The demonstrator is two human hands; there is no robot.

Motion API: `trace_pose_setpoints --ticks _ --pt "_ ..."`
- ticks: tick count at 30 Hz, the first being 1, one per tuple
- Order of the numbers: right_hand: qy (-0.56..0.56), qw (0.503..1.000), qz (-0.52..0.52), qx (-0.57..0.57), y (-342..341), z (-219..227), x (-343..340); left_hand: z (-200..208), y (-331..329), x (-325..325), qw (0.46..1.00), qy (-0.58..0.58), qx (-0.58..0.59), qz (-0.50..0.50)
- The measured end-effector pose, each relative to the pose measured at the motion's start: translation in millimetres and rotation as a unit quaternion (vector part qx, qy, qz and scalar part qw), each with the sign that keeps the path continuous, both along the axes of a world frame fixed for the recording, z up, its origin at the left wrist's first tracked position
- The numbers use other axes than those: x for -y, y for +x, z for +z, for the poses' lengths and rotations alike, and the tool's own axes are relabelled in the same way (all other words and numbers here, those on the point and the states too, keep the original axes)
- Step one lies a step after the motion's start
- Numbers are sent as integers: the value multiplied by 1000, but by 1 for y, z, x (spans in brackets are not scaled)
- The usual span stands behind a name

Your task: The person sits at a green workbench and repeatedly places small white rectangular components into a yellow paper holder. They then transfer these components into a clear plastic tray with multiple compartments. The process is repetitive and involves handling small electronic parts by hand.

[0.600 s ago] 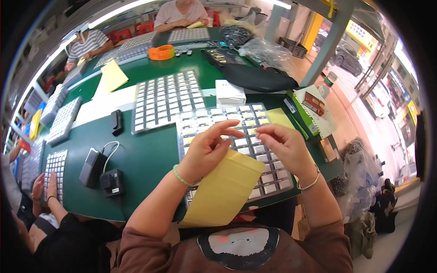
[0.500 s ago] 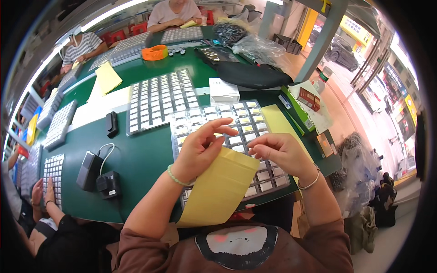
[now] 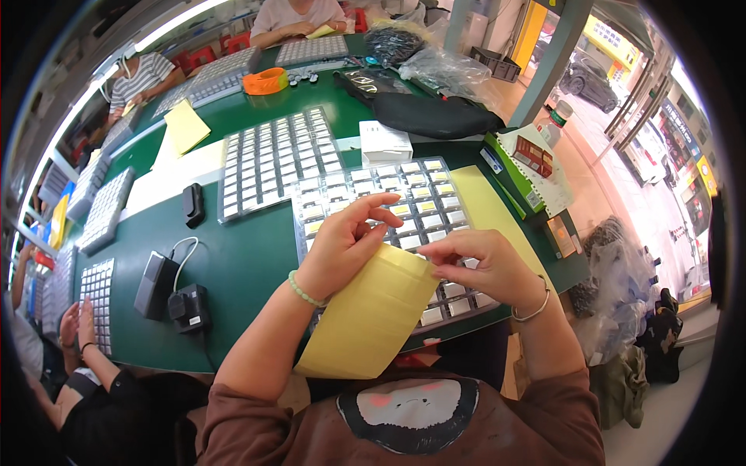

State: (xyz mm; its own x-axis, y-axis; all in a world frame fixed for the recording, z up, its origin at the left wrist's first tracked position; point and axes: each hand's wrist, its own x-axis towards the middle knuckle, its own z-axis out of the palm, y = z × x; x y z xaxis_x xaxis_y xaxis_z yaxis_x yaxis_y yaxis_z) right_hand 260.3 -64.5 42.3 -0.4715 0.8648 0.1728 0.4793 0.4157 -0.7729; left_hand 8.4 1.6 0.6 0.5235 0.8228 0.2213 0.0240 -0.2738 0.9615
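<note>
The yellow sheet (image 3: pixel 373 318) looked light and easily creased, best held by its far edge, where the left hand (image 3: pixel 339 252) gripped; whether the right hand (image 3: pixel 483 266) pinched was unclear.

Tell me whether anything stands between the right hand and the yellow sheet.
Nothing visible does: the right hand is at the upper right corner of the yellow sheet; contact is unclear. The left hand holds the sheet farther left, clear of that corner.
</note>
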Motion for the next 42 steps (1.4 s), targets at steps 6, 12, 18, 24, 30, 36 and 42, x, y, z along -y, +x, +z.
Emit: trace_pose_setpoints --ticks 6,12,18,24,30,36,42 --pt "-163 977 5 -141 3 -9 -1 -3 0 -1 1000 -11 8 2" --pt "-135 985 -8 -111 7 -11 -2 -2 -10 -10 986 -93 124 -56" --pt "-177 963 -58 -195 9 -12 5 1 -7 -2 983 -110 97 -109" --pt "-202 956 -33 -210 16 -13 6 4 -9 -2 978 -137 61 -145" --pt "-132 986 -6 -97 5 -7 4 1 -9 -3 984 -95 41 -143" --pt "-57 996 5 -63 -10 -7 -4 -2 -11 -6 985 -77 37 -150" --pt "77 997 12 6 -12 -11 -7 -7 -12 -7 987 -57 33 -147"
